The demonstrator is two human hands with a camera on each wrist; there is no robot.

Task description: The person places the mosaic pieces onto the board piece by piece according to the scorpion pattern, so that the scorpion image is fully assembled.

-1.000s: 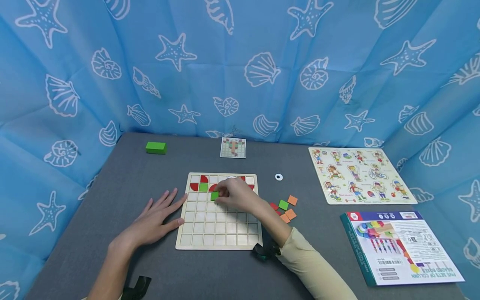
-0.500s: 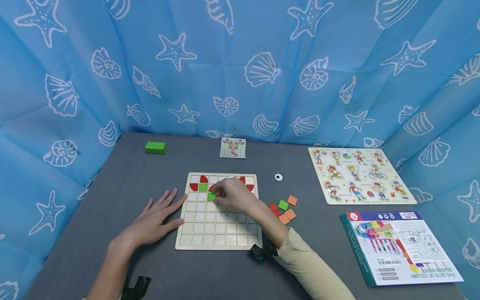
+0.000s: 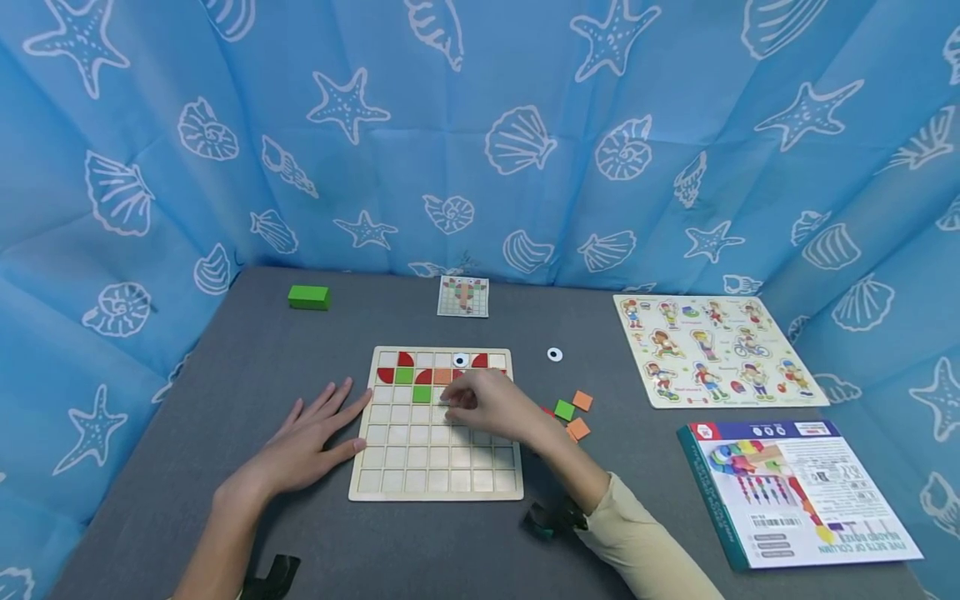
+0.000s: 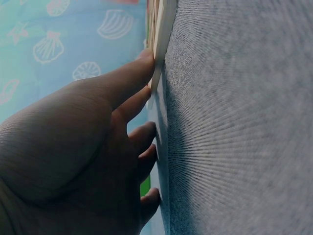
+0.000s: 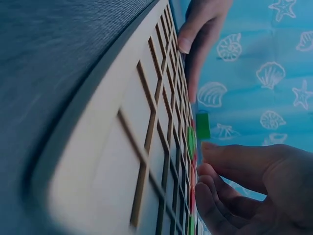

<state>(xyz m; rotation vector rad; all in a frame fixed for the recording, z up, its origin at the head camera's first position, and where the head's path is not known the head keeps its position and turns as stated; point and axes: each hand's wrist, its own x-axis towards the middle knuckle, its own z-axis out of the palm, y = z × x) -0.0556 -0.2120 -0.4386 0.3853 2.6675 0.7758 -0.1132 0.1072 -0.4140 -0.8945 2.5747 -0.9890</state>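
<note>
A square wooden grid board (image 3: 437, 481) lies on the grey table. Flat on it, my left hand (image 3: 300, 437) has its fingers spread beside the left edge, and its thumb (image 4: 134, 73) touches that edge in the left wrist view. Over the upper middle of the board hovers my right hand (image 3: 491, 402), fingers loosely bent, with nothing seen between thumb and forefinger in the right wrist view. Just left of those fingertips a green square tile (image 3: 422, 394) sits in a third-row cell. Red quarter-round pieces (image 3: 405, 359), another green tile (image 3: 403, 376), an orange tile (image 3: 443, 377) and an eye disc (image 3: 461, 360) fill cells above.
Loose green (image 3: 564, 409) and orange tiles (image 3: 582, 401) lie right of the board, partly behind the right forearm. Beyond are another eye disc (image 3: 554, 354), a pattern card (image 3: 463, 297) and a green block (image 3: 309, 297). A picture puzzle board (image 3: 651, 317) and a box (image 3: 847, 500) lie at right.
The right hand set the green tile into its third-row cell, let it go and drew back to the right. The left hand has stayed at the board's edge.
</note>
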